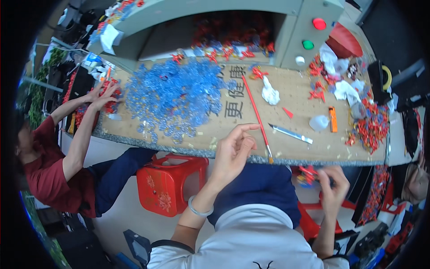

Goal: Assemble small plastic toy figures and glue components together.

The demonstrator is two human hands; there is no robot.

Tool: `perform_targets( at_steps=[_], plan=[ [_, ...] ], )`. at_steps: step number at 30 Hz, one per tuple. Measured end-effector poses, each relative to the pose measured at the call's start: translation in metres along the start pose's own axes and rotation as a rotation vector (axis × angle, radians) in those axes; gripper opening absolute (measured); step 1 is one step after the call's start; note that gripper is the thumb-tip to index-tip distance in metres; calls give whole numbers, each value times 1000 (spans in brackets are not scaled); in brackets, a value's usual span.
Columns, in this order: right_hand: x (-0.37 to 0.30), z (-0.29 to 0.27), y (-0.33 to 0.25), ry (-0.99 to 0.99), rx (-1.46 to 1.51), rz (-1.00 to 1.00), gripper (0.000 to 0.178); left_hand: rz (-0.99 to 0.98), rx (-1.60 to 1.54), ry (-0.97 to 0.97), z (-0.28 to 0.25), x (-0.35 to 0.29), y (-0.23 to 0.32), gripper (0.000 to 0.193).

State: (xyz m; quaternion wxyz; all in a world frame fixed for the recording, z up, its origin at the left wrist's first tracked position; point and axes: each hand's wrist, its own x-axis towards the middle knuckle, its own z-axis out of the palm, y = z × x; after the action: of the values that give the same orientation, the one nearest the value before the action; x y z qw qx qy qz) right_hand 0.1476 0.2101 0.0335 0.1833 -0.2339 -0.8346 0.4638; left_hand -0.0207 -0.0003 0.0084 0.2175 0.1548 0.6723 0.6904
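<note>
My left hand (234,151) is above the table's front edge, fingers loosely bent, with a gap between forefinger and thumb and nothing visible in it. My right hand (333,186) is lower, just off the front edge, with its fingers closed at a small red piece (308,170). Blue and yellow bits show directly below that piece; blur hides the exact grip. Between my hands, on the table (286,145), lie a red-handled paintbrush (256,112) and a craft knife (291,133). A heap of clear blue plastic pieces (179,89) spreads to the left.
A grey machine (293,40) with a dark opening stands behind, red pieces inside. An orange box (333,119), a small white cup (318,122), crumpled tissue (270,92) and a red heap (371,125) lie right. Another person (58,166) reaches in at left, near a red stool (161,190).
</note>
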Motion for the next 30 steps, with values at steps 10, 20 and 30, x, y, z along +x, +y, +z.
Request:
perform_targets(
  at_steps=[10,20,30],
  plan=[
    [-33,-96,153,229,-875,110,18,393,718,312,-65,141,-5,24],
    [-30,-54,93,210,-496,96,12,511,1067,318,-66,285,2,30],
    [-34,-27,79,145,-347,102,8,613,1248,210,-43,301,-5,40]
  ],
)
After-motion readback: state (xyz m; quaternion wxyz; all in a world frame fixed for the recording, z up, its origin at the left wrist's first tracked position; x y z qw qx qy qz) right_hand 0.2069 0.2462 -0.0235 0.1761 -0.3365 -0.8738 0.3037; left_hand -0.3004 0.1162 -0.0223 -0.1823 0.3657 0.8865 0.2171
